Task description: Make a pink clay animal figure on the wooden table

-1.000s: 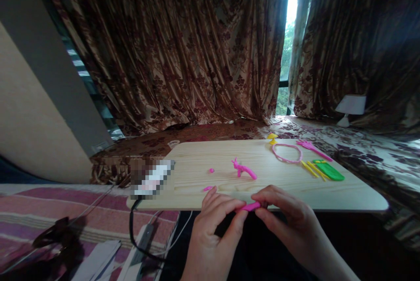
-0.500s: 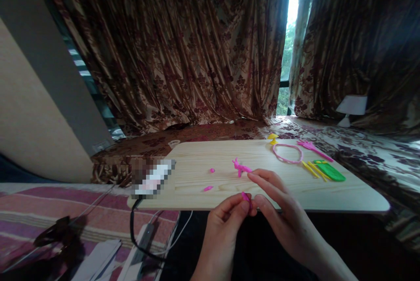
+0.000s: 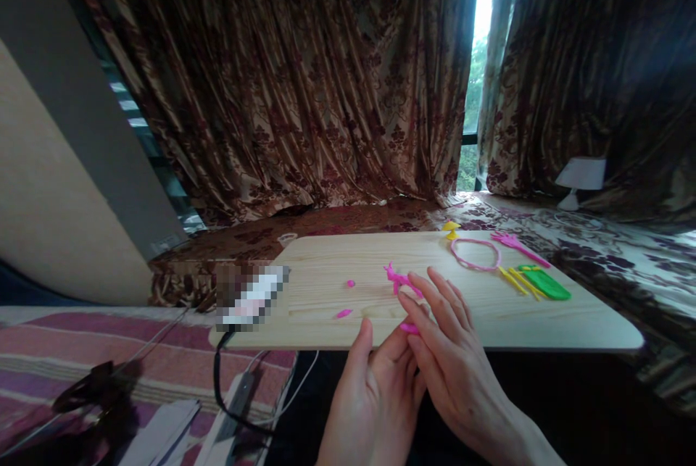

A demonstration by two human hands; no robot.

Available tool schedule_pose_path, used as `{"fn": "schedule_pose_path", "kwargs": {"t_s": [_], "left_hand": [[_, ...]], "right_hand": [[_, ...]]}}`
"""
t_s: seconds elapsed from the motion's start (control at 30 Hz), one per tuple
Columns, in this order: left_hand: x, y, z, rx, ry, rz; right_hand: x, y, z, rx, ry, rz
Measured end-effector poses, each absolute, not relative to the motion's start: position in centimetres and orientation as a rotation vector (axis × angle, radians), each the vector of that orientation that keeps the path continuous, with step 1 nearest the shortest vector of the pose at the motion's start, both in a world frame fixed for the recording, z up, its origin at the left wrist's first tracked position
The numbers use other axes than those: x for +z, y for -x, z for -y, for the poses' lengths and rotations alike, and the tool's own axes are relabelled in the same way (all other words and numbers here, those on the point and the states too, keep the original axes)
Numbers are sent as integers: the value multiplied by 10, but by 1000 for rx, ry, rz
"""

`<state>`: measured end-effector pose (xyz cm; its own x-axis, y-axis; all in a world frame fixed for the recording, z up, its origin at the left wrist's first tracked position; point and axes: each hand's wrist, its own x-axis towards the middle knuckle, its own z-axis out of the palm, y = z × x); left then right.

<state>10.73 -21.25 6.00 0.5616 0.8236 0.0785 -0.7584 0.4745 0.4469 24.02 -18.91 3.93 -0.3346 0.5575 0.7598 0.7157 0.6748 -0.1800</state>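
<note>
A small piece of pink modelling clay (image 3: 409, 328) lies on the fingers of my left hand (image 3: 373, 397), which is turned palm up with its thumb apart. Over it my right hand (image 3: 454, 350) is laid, fingers stretched out, touching the clay from above. Part of the clay is hidden under the right hand. Just beyond my right fingertips stands a pink clay figure (image 3: 396, 277), partly covered by them. On the table to the left are a pink clay ball (image 3: 351, 283) and a pointed pink clay piece (image 3: 344, 314).
On the right of the wooden table (image 3: 320, 256) lie a pink ring (image 3: 460, 261), a pink hand-shaped stick (image 3: 522, 247), yellow strips (image 3: 519, 282) and a green flat piece (image 3: 549, 285). A yellow piece (image 3: 451, 230) stands at the back edge. A blurred device (image 3: 253, 299) with a cable sits left.
My left hand has opened from a pinch to palm up, thumb out. My right hand has moved left, over the pink clay and onto my left fingers.
</note>
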Motion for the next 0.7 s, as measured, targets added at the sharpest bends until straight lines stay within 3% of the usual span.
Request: {"fn": "schedule_pose_path", "kwargs": {"t_s": [0.27,0.7], "left_hand": [[45,-114,210,1272,-396,-390],[55,-103,210,1004,-466,-46]], "right_hand": [[45,-236,191,14,837,1944],[34,-234,192,-314,933,2147]]}}
